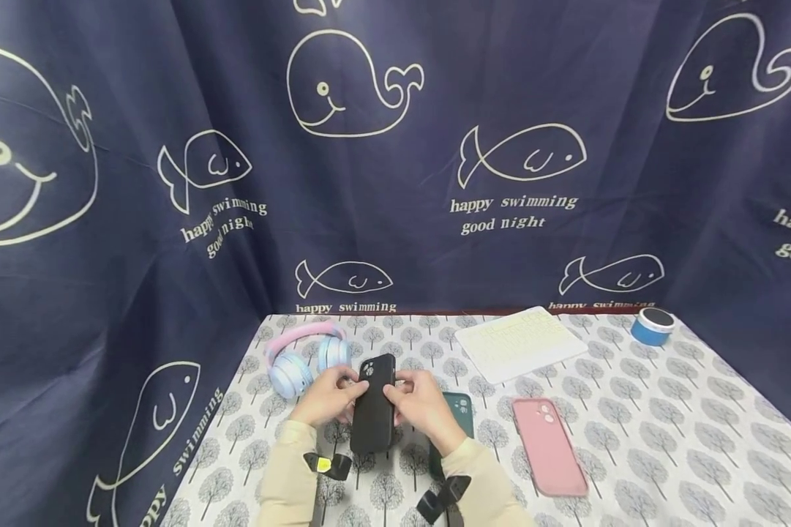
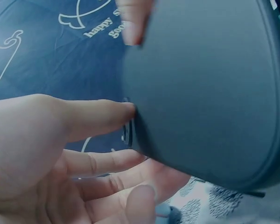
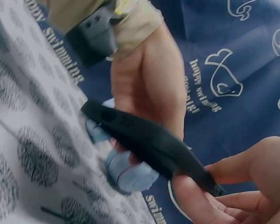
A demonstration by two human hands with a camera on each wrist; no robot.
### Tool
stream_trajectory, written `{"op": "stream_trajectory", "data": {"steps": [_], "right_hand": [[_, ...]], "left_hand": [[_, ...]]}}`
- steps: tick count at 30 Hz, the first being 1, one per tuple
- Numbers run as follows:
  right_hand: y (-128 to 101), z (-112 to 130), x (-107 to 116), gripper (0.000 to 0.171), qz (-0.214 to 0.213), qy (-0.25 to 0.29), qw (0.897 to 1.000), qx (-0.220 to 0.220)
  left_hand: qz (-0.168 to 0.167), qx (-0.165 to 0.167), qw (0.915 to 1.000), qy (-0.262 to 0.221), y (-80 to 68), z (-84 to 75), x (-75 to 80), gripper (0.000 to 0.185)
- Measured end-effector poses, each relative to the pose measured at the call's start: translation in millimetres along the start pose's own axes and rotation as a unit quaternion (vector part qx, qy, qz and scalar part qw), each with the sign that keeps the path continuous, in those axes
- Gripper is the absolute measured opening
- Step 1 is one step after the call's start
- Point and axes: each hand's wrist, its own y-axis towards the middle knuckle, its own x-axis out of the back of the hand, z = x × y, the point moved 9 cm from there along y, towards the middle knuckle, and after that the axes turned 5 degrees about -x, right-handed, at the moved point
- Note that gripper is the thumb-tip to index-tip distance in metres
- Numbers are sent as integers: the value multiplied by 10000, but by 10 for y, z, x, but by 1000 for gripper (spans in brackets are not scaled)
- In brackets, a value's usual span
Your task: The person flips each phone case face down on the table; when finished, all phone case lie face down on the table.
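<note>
A makeshift home recording corner. A navy whale-print curtain (image 1: 395, 146) walls in the upper frame, and a table under a tree-patterned cloth (image 1: 665, 454) fills the bottom, holding headphones (image 1: 299, 359), a keyboard (image 1: 520, 342) and phone cases (image 1: 549, 446)

Left hand (image 1: 327, 396): raised before the body, fingers (image 2: 102, 116) curled inward, gripping. Right hand (image 1: 421, 403): level beside it, thumb and fingers pinching. Both forearms in beige sleeves, black straps at wrists.

The person wears cream long sleeves (image 1: 290, 476), with a black strap (image 1: 443, 498) at each wrist and a yellow-marked tag (image 1: 324, 464) on the left one.
</note>
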Motion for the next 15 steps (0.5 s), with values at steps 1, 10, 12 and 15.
{"op": "stream_trajectory", "data": {"steps": [1, 10, 12, 15], "right_hand": [[12, -17, 6, 46, -64, -114, 9999, -9], [82, -217, -9, 41, -334, -977, 9946, 94], [99, -267, -23, 38, -437, -1158, 9922, 135], [124, -334, -38, 32, -666, -1662, 9837, 131]], "left_hand": [[-29, 39, 10000, 16, -8, 1, 24, 31], [127, 34, 9956, 927, -44, -52, 10, 28], [122, 12, 9940, 1083, -45, -54, -18, 28], [102, 18, 9929, 1182, -30, -7, -61, 28]]}}
